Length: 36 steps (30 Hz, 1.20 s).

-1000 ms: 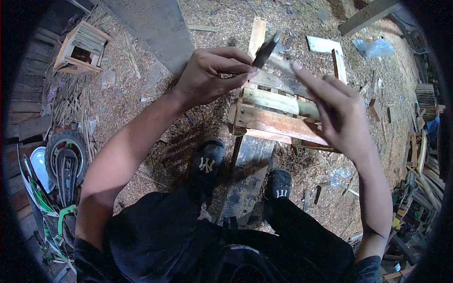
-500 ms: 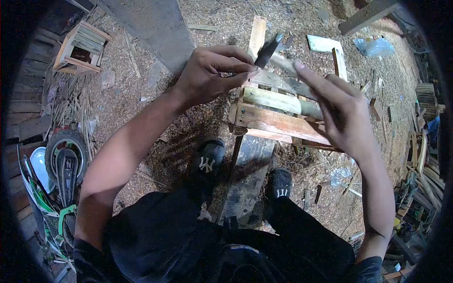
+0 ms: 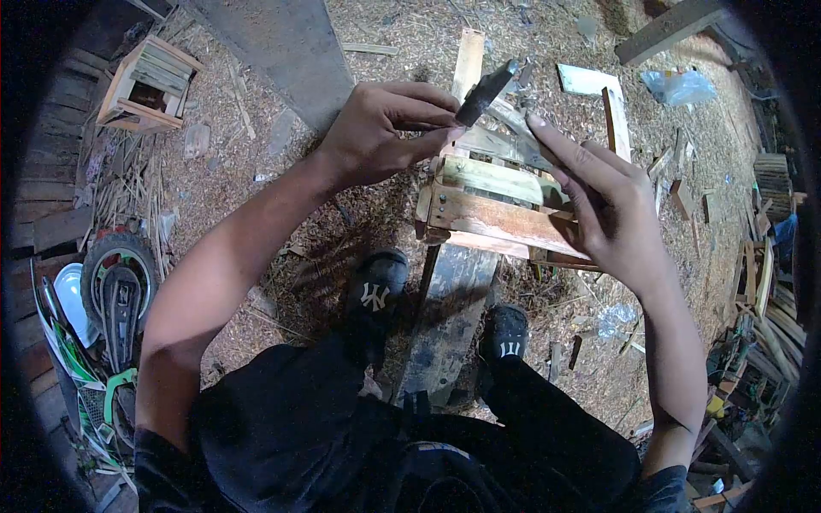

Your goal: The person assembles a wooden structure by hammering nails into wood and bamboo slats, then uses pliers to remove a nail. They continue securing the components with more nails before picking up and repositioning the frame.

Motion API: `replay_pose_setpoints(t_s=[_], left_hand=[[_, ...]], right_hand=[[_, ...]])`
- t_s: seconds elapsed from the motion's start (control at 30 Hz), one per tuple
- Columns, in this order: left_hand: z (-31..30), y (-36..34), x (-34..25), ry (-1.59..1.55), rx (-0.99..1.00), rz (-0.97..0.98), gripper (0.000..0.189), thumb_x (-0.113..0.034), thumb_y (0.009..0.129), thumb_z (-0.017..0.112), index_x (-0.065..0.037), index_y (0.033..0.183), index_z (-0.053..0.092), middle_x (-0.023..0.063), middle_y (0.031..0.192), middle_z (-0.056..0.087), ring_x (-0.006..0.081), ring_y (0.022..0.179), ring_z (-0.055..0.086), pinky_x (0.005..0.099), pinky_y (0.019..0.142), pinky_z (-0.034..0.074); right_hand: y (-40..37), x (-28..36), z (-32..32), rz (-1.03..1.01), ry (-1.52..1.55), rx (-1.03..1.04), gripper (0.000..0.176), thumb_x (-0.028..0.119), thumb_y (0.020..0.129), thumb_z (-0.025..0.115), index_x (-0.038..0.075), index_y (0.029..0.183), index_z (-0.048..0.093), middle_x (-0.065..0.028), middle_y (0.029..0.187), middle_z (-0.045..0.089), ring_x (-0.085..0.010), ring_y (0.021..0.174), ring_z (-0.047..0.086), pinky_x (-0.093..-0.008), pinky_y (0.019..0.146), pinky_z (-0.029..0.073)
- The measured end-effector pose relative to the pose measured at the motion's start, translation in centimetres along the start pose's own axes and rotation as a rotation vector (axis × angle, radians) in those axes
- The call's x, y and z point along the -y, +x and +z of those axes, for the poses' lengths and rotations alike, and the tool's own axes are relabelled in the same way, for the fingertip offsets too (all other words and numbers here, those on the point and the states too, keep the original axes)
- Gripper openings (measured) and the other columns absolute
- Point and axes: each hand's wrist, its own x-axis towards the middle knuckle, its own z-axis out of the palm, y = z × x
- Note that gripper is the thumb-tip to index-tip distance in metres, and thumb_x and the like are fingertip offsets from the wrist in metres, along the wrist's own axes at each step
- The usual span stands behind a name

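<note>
My right hand (image 3: 611, 201) is closed around the wooden handle of a hammer, with the index finger stretched along it. The dark hammer head (image 3: 487, 92) is right by the fingertips of my left hand (image 3: 385, 132). Those fingers are pinched together over the left end of a slatted wooden frame (image 3: 505, 214); whatever they hold is too small to make out. Small dark nail heads show at the near corner of the frame. It rests on a worn wooden plank (image 3: 453, 316) running between my feet.
A small wooden box (image 3: 150, 85) stands at the upper left. Below it is a small-wheeled bike (image 3: 120, 282) with a white helmet (image 3: 75, 303). A grey board (image 3: 274, 51) lies across the top. Clear plastic (image 3: 680, 85) and scrap wood (image 3: 770, 325) are on the right, over shavings.
The hammer head has shifted slightly down and left, nearer my left fingertips. My right hand has moved a little left with it; the left hand stays almost in place.
</note>
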Motion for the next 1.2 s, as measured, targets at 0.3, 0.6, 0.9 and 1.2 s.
replay_pose_setpoints(t_s=[0.3,0.6,0.9,1.2], left_hand=[[0.4,0.1,-0.3,-0.018,-0.041,0.016,0.018,-0.008,0.087,0.077,0.0,0.103,0.077,0.0128,0.109,0.073,0.0208,0.098,0.072,0.0306,0.086,0.059],[0.4,0.3,-0.4,-0.062,-0.012,-0.029,0.017,-0.006,0.087,0.077,-0.001,0.103,0.077,0.0105,0.108,0.073,0.018,0.098,0.071,0.0289,0.086,0.058],[0.2,0.5,-0.4,-0.09,0.004,-0.011,0.016,-0.005,0.086,0.079,-0.003,0.102,0.078,0.0091,0.106,0.072,0.0164,0.097,0.07,0.0281,0.086,0.058],[-0.1,0.8,-0.5,-0.076,0.013,0.005,0.014,-0.005,0.086,0.079,-0.003,0.099,0.078,0.0086,0.104,0.072,0.0157,0.097,0.07,0.0286,0.085,0.058]], right_hand=[[0.0,-0.2,0.1,0.009,0.046,-0.033,0.054,-0.002,0.091,0.063,0.018,0.14,0.062,-0.0182,0.08,0.062,-0.0296,0.066,0.061,-0.0413,0.066,0.052],[0.0,-0.2,-0.6,-0.028,-0.012,-0.037,0.063,-0.007,0.086,0.064,0.023,0.141,0.061,-0.0164,0.078,0.06,-0.0295,0.064,0.06,-0.0404,0.065,0.051],[0.4,0.4,-1.3,-0.091,-0.058,-0.041,0.063,-0.013,0.087,0.06,0.017,0.142,0.061,-0.0155,0.083,0.063,-0.0244,0.068,0.058,-0.0387,0.065,0.049],[0.6,1.2,-2.0,0.039,-0.198,0.208,0.063,-0.014,0.087,0.059,0.011,0.144,0.058,-0.0179,0.106,0.072,-0.0228,0.083,0.068,-0.0321,0.078,0.054]])
